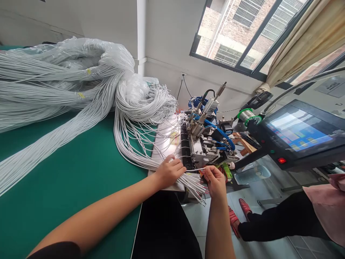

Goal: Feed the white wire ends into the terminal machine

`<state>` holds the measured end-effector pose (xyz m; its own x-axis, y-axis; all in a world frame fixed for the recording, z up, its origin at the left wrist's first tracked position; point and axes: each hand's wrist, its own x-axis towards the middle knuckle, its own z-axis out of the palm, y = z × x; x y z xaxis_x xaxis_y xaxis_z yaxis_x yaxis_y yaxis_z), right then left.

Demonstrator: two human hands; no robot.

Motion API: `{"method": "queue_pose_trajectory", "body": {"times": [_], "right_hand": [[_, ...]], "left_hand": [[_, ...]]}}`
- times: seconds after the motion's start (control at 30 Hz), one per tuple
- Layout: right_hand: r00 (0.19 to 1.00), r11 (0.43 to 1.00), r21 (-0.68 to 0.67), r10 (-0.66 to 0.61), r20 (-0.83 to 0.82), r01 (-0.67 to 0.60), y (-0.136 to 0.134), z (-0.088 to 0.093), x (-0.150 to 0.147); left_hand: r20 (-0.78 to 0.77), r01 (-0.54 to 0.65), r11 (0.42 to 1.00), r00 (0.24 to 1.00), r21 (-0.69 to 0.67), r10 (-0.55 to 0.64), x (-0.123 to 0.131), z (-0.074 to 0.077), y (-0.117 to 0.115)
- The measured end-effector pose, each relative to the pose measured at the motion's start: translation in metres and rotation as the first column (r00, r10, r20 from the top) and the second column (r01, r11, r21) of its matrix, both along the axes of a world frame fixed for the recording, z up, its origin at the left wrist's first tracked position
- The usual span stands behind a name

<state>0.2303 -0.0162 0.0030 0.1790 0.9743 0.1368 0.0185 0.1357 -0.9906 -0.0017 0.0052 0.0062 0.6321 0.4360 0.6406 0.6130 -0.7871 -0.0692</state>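
Note:
My left hand (170, 172) is closed over a bundle of white cables (194, 187) at the table's edge, their stripped-looking ends fanning out toward the lower right. Between finger and thumb, my right hand (215, 180) pinches the end of a single white cable (196, 169) that stretches across from the left hand. Just beyond both hands stands a bench machine (203, 136) with metal clamps, blue air tubes and a black front strip. Several cables run across a lit white board (168, 138) to that strip. The tip inside my right fingers is hidden.
Large bundles of white cable (54, 93), partly wrapped in clear plastic (115, 54), lie on the green table (67, 162). Right of the machine are a solder wire spool (249, 117) and a touchscreen (302, 131). Another person in red shoes (234, 220) stands at the right.

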Motion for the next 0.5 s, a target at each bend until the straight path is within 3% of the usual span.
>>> {"method": "queue_pose_trajectory", "body": {"times": [0.2,0.3,0.4,0.5], "right_hand": [[1.0,1.0,-0.009,0.016,-0.027,-0.016,0.004,-0.004,0.0],[0.986,0.999,-0.035,-0.019,0.168,0.025,0.005,-0.001,0.003],[0.92,0.999,-0.029,-0.007,0.391,0.02,0.007,0.002,0.004],[0.869,0.999,-0.024,0.035,0.494,-0.026,0.011,0.0,0.001]], "left_hand": [[-0.024,-0.024,1.0,0.999,-0.005,0.024,0.001,-0.001,-0.001],[-0.028,-0.04,0.999,0.999,-0.013,0.039,0.002,-0.002,0.0],[-0.04,-0.062,0.997,0.997,-0.035,0.061,0.002,-0.002,0.0],[-0.035,-0.085,0.995,0.996,-0.05,0.083,0.002,-0.002,0.0]]}}
